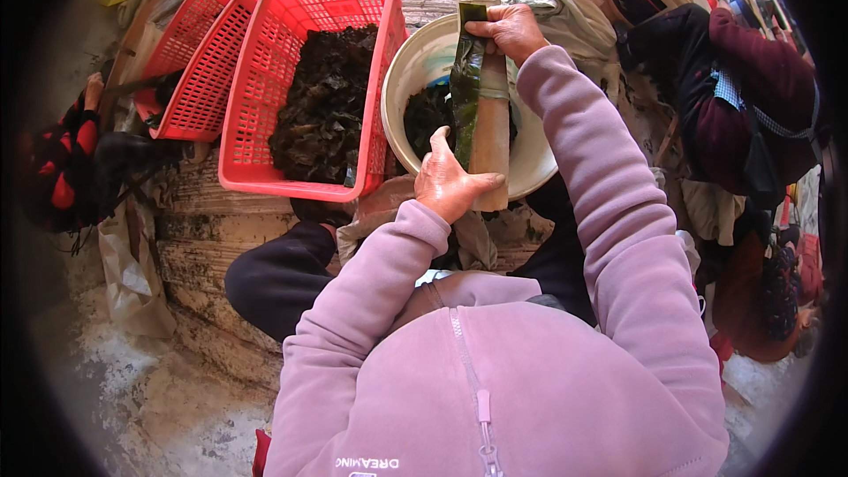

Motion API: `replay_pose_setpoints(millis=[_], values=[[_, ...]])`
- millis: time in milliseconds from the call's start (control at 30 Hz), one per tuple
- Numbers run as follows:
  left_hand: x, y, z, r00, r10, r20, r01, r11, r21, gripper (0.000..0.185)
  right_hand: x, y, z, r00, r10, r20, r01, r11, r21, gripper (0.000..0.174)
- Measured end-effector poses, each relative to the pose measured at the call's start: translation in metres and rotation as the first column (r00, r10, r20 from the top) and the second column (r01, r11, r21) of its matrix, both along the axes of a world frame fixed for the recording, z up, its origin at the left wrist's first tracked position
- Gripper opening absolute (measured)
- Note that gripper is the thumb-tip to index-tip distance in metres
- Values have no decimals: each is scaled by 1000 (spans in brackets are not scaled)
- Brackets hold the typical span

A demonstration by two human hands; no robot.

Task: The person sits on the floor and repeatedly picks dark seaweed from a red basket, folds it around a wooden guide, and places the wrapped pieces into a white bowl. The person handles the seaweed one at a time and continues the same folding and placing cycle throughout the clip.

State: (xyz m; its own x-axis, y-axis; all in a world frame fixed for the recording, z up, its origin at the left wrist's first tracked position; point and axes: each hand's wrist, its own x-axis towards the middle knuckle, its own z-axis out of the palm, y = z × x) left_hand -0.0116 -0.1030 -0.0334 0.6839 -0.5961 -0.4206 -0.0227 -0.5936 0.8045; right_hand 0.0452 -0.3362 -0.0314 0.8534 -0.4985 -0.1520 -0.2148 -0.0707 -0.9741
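A long wet green kelp strip [469, 93] lies lengthwise along a narrow wooden board [492, 139]. The board spans a round white bucket [395, 93] with dark kelp [424, 120] inside. At the board's far part, my right hand [510, 30] pinches the strip's top end, thumb uppermost. My left hand [447, 175] is at the near end, its thumb across the board and its index finger raised beside the strip. The strip's near end is hidden at my left hand, and whether that hand grips it is unclear. A pale band [493, 93] wraps the board.
Left of the bucket stands a red plastic crate [232, 139] heaped with dark kelp [324, 106]. A second red crate [205, 79] is beyond it. One person [66, 159] works at far left, others [762, 93] at right. Pale sacking [563, 6] lies behind the bucket.
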Motion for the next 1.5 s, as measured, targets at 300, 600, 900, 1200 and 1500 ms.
replay_pose_setpoints(millis=[300,600,900,1200,1500], values=[[0,4,-17,997,-25,78,27,999,-27,108,12,2,-8,988,-80,-133,26,930,-366,22],[-1,4,-16,996,-26,84,28,999,-22,108,15,0,1,974,11,-227,-110,896,-429,25],[16,0,-23,990,30,-137,-61,973,-223,104,14,-4,-9,994,3,-107,-31,964,-262,23],[66,-43,-40,860,286,-422,-477,747,-464,27,7,0,-3,999,11,-45,-14,997,-74,20],[38,-39,-38,843,190,-504,-475,702,-530,16,12,1,-7,994,-69,-85,61,994,-91,15]])
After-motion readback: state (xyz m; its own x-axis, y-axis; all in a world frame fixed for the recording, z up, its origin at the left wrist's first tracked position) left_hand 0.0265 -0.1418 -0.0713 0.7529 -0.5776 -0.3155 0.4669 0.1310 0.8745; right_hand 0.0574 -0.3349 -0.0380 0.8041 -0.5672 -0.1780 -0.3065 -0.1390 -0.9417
